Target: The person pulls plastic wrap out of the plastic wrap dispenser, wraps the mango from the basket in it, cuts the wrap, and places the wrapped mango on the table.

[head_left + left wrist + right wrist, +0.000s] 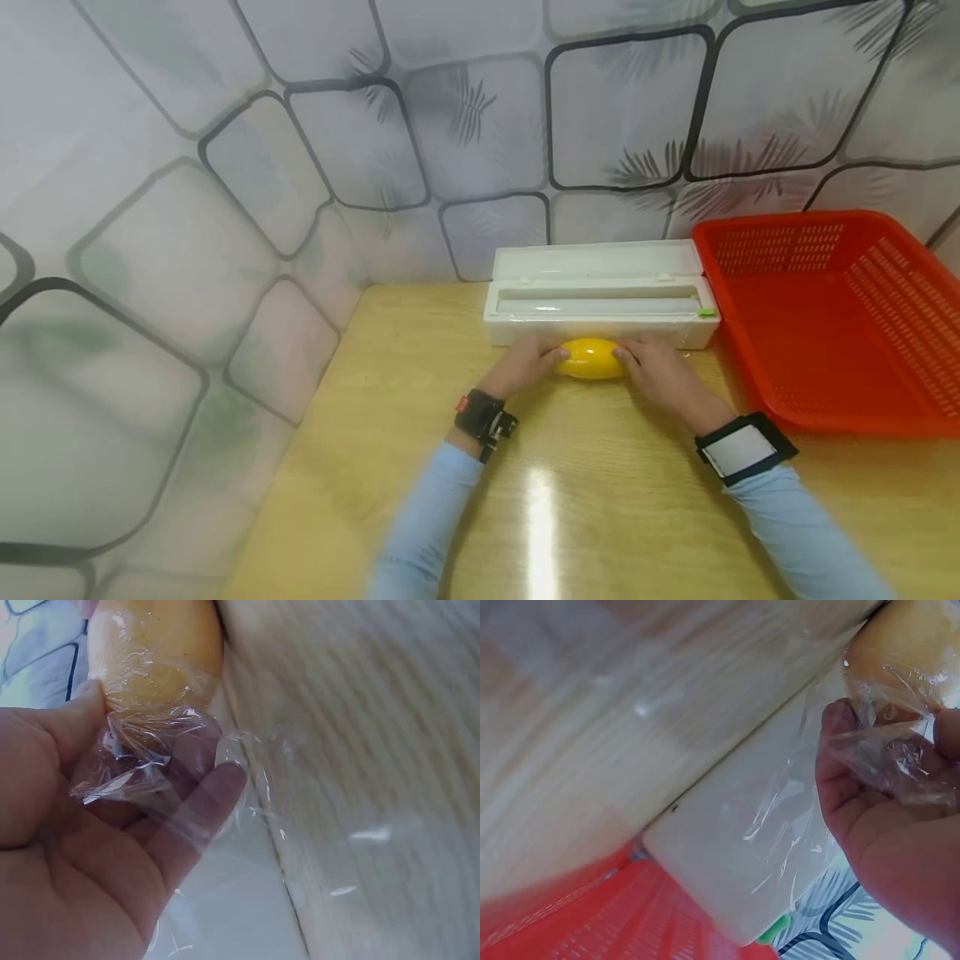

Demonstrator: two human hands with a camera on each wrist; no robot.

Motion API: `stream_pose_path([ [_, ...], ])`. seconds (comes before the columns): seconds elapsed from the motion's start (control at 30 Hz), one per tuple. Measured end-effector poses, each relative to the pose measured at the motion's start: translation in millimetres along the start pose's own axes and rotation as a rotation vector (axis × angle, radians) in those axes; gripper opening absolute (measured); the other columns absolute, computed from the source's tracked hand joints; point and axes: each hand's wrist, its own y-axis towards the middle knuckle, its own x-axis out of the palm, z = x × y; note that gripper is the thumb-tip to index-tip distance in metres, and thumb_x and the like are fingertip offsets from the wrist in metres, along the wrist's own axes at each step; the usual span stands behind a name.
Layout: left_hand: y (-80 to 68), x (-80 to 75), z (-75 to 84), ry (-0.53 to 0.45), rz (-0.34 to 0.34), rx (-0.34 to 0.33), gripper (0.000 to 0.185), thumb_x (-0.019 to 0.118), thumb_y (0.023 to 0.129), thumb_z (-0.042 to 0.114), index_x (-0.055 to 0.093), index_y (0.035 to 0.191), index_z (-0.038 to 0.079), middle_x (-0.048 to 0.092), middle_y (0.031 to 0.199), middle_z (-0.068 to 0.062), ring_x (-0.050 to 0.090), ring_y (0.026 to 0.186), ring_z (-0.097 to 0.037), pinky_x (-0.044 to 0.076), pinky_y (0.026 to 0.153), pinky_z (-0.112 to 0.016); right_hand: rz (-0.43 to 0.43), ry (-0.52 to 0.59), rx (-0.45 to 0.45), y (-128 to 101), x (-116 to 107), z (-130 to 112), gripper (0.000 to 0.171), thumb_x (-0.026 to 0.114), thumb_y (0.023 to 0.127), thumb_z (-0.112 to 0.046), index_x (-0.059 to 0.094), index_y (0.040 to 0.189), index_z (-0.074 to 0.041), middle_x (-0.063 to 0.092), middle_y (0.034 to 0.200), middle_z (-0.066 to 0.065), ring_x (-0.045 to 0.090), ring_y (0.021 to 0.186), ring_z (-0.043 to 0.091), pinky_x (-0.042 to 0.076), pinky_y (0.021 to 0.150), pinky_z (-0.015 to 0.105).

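Observation:
A yellow mango [591, 358] lies wrapped in clear cling film [139, 754], just in front of a long white cling film dispenser [501, 328]. My left hand [525, 364] pinches the gathered film at the mango's left end, with the thumb against the fruit and other fingers partly extended. At the opposite end my right hand [663, 372] holds another bunch of film [904, 754] between thumb and curled fingers. The dispenser's lid [600, 260] is raised, and a film roll [596, 306] shows inside. Loose film also hangs over the dispenser's front in both wrist views.
A red plastic basket [757, 367] with slotted walls stands right beside the dispenser. A small green piece [707, 312] sits at the dispenser's right end. Patterned wall covering [487, 125] rises behind and left of the wooden table [390, 367].

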Motion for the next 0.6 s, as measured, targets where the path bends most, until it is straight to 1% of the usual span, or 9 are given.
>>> stream_pose_path([
  [0.07,-0.7,2.4,3.0,0.046,0.009,0.020,0.031,0.052,0.104,0.024,0.066,0.085,0.004,0.055,0.069,-0.002,0.048,0.060,-0.010,0.044,0.057,-0.021,-0.011,-0.050,-0.009,-7.1,-1.5,0.2,0.039,0.049,0.105,-0.022,0.059,0.129,0.007,0.060,0.121,0.026,0.054,0.111,0.042,0.041,0.102,0.060],
  [0.1,-1.1,3.7,4.1,0.071,0.013,0.030,0.031,0.051,0.104,0.024,0.065,0.084,0.004,0.054,0.069,-0.001,0.048,0.061,-0.010,0.044,0.059,-0.021,-0.015,-0.075,-0.017,-10.2,-1.8,0.7,0.040,0.049,0.105,-0.022,0.057,0.132,0.007,0.058,0.125,0.027,0.052,0.115,0.043,0.040,0.104,0.060],
  [0.17,-1.4,3.2,3.7,0.129,0.021,0.044,0.030,0.050,0.104,0.024,0.064,0.085,0.005,0.052,0.072,0.000,0.049,0.066,-0.011,0.044,0.062,-0.022,-0.014,-0.118,-0.046,-11.2,-1.4,0.1,0.043,0.049,0.105,-0.023,0.053,0.136,0.006,0.055,0.129,0.027,0.049,0.120,0.043,0.037,0.107,0.059],
  [0.23,-1.6,3.6,2.4,0.174,0.019,0.049,0.029,0.049,0.105,0.024,0.064,0.088,0.006,0.054,0.077,0.000,0.051,0.071,-0.013,0.045,0.067,-0.023,0.008,-0.141,-0.081,-11.5,-0.3,-0.9,0.043,0.052,0.103,-0.022,0.050,0.137,0.004,0.054,0.130,0.026,0.046,0.121,0.043,0.036,0.108,0.058],
  [0.27,-1.7,3.8,2.0,0.190,0.017,0.046,0.029,0.049,0.105,0.025,0.065,0.091,0.006,0.056,0.080,-0.001,0.052,0.075,-0.014,0.047,0.071,-0.024,0.025,-0.143,-0.099,-11.6,0.0,-1.8,0.042,0.055,0.102,-0.021,0.050,0.136,0.003,0.054,0.130,0.025,0.047,0.121,0.043,0.036,0.108,0.058],
  [0.37,-1.8,4.8,1.5,0.216,0.021,0.020,0.028,0.048,0.105,0.027,0.068,0.108,0.008,0.063,0.096,-0.005,0.057,0.089,-0.016,0.050,0.083,-0.028,0.078,-0.148,-0.169,-8.8,2.5,-3.8,0.045,0.064,0.097,-0.019,0.051,0.135,0.001,0.055,0.128,0.022,0.049,0.119,0.041,0.038,0.106,0.056],
  [0.47,-1.7,6.6,2.1,0.214,0.039,-0.014,0.032,0.048,0.105,0.028,0.063,0.125,0.008,0.064,0.111,-0.007,0.058,0.101,-0.019,0.049,0.093,-0.032,0.101,-0.142,-0.211,-5.2,4.5,-5.0,0.048,0.071,0.092,-0.017,0.053,0.133,0.000,0.057,0.127,0.022,0.052,0.117,0.041,0.041,0.103,0.056],
  [0.53,-2.1,8.4,2.9,0.218,0.062,-0.026,0.034,0.048,0.105,0.029,0.059,0.129,0.008,0.062,0.116,-0.009,0.058,0.105,-0.020,0.049,0.095,-0.033,0.097,-0.128,-0.204,-3.5,4.7,-5.6,0.049,0.073,0.090,-0.016,0.053,0.132,0.000,0.057,0.127,0.022,0.052,0.116,0.041,0.042,0.102,0.055],
  [0.6,-3.0,9.7,4.2,0.248,0.099,-0.019,0.036,0.048,0.105,0.029,0.055,0.131,0.005,0.059,0.118,-0.012,0.056,0.108,-0.022,0.049,0.096,-0.034,0.086,-0.111,-0.185,-2.5,3.0,-7.0,0.049,0.074,0.089,-0.014,0.052,0.131,0.000,0.057,0.127,0.023,0.052,0.117,0.041,0.041,0.103,0.056],
])
